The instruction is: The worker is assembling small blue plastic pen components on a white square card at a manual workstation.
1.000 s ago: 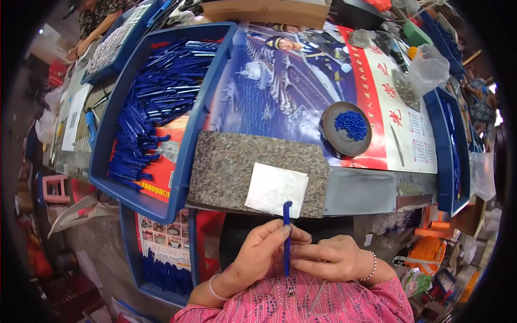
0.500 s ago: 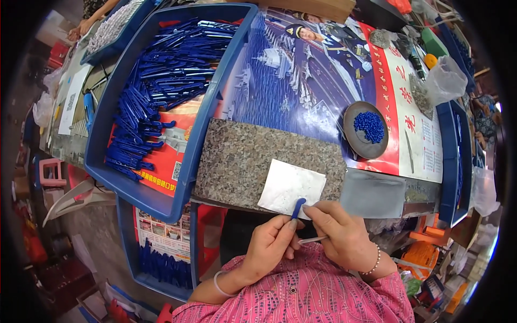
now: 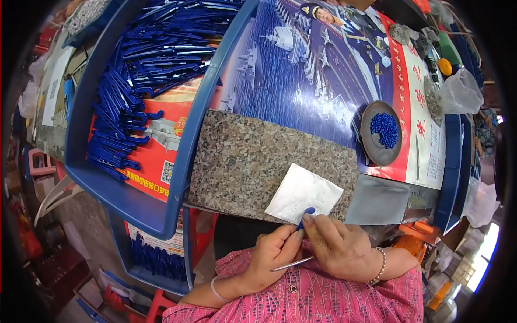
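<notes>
My left hand (image 3: pixel 274 254) is closed, pinching the lower end of a slender blue plastic piece (image 3: pixel 309 211) with a rounded head. My right hand (image 3: pixel 344 245) is closed too; its thumb and forefinger touch the blue piece just below the head. A thin metal tool (image 3: pixel 291 264) sticks out of the right palm toward my left wrist; its working end is hidden. Right behind the fingers lies a folded white cloth or paper pad (image 3: pixel 304 192), on a speckled granite slab (image 3: pixel 242 156). Tiny blue beads or pellets (image 3: pixel 384 129) fill part of a round dark dish (image 3: pixel 371 148) beyond the slab's right.
A large blue tray (image 3: pixel 186 156) at the left holds many long blue plastic pieces (image 3: pixel 161 59). Below it, a second blue tray (image 3: pixel 121 253) holds more. A glossy poster (image 3: pixel 301 81) covers the tabletop. Plastic bags (image 3: pixel 462 91) and another blue bin (image 3: pixel 455 167) stand at the right.
The view has shifted and come closer. My right fingers have moved down over the blue piece, hiding more of it. The metal tool now points further left beneath my hands.
</notes>
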Motion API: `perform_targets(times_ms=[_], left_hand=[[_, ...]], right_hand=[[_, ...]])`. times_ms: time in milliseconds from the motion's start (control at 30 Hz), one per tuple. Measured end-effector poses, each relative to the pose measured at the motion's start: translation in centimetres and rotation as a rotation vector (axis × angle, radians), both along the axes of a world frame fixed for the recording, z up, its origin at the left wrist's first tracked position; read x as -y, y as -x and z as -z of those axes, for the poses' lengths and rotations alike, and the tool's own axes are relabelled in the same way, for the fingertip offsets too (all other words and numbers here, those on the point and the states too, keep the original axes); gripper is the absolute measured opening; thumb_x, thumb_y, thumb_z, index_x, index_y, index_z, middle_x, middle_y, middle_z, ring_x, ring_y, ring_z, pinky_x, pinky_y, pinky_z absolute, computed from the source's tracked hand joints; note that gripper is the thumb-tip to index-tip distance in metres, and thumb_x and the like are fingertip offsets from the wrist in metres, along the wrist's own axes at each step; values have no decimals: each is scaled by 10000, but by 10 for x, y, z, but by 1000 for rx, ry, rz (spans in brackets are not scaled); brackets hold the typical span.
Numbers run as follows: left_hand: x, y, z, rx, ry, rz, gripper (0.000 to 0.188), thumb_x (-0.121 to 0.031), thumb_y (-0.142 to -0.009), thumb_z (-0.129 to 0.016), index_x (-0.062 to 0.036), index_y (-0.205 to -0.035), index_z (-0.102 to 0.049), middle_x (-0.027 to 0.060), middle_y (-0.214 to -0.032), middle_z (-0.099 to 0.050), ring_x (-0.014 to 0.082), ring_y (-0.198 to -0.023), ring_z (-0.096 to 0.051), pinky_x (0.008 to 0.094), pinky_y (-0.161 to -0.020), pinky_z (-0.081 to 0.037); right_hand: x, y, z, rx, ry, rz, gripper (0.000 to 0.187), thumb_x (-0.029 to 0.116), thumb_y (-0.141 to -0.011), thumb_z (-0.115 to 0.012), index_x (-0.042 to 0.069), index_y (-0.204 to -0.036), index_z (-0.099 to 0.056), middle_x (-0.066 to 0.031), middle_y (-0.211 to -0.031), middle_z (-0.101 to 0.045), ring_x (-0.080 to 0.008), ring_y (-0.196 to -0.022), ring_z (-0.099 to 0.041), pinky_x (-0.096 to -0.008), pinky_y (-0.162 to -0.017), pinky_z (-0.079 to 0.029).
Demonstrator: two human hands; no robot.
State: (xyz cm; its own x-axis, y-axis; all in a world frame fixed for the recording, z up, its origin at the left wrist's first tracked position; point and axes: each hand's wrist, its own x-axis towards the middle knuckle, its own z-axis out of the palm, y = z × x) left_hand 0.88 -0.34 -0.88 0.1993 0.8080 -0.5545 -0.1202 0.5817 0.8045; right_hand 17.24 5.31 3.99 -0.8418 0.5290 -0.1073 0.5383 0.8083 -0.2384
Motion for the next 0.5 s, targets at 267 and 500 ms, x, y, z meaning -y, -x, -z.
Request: perform_targets(times_ms=[267, 500], left_hand=[[3, -1, 6, 216, 87, -37, 215, -143, -961, -456, 14, -888, -583, 13, -604, -554, 53, -467, -478, 192, -433, -367], [19, 10, -12, 10, -138, 99, 223, -126, -935, -490, 8, -1076, -598, 38, -654, -596, 68, -506, -520, 210, -466, -409]], right_hand=[[-4, -1, -1, -133, 150, 153, 421, 49, -700, -610, -66, -1103, -570, -126, -896, -550, -171, -680, -577, -242, -494, -449], [13, -14, 9, -842, 991, 860, 327, 34, -850, -552, -21, -1171, -516, -36, -794, -585, -25, -539, -472, -154, -472, -358]])
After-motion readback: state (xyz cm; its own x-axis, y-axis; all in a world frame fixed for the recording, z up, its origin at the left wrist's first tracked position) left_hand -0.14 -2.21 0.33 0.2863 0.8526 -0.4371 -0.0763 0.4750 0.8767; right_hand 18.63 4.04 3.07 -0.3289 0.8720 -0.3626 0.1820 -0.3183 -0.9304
